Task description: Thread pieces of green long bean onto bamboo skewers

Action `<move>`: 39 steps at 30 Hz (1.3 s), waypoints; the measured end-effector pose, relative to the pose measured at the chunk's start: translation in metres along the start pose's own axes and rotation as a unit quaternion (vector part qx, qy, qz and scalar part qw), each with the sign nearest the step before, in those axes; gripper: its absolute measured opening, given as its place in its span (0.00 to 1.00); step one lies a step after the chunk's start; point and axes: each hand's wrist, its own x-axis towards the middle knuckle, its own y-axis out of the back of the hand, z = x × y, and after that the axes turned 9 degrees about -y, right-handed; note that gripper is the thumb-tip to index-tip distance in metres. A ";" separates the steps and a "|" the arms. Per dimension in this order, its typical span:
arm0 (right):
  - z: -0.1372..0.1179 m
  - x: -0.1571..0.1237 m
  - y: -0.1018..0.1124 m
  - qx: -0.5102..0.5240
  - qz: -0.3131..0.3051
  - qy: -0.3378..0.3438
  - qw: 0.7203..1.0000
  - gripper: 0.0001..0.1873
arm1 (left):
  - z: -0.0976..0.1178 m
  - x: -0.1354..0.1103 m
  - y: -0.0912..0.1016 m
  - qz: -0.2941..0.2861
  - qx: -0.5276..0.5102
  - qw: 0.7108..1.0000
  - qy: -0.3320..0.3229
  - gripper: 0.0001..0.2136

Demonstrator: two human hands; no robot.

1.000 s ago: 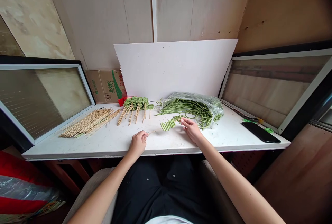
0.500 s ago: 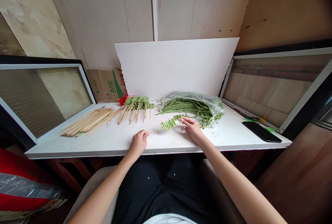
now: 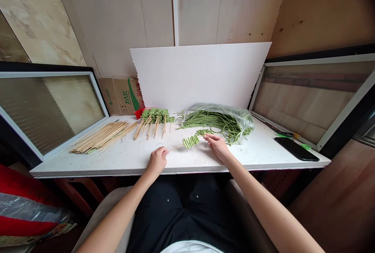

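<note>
bean skewer (image 3: 190, 141) is pinched at its bare end by left hand (image 3: 157, 160), over table (image 3: 187, 164); right hand (image 3: 218, 146) narrowed near far end, grip can't be told. probably light, beans bendy, best gripped by bare end.

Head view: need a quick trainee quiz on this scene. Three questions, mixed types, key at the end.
1. True or false: in the picture, the black phone lies to the right of the bagged green beans.

2. What does the left hand hold?
a) the black phone
b) the bare end of a loaded skewer
c) the bagged green beans

3. Fill in: in the picture, the bare sticks lie to the ____ of the piled skewers.

Key: 1 true; 2 b; 3 left.
</note>
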 end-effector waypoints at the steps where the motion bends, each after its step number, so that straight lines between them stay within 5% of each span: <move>1: 0.001 0.000 0.000 -0.002 0.000 0.002 1.000 0.25 | 0.000 0.000 0.000 0.000 0.002 1.000 -0.001 0.10; 13: -0.002 -0.001 -0.002 0.037 -0.039 -0.006 0.999 0.24 | 0.002 0.001 0.001 0.018 -0.014 1.000 0.001 0.10; 39: -0.001 -0.014 -0.017 -0.077 -0.081 0.023 0.994 0.23 | 0.006 0.001 0.004 0.013 -0.025 1.000 -0.011 0.10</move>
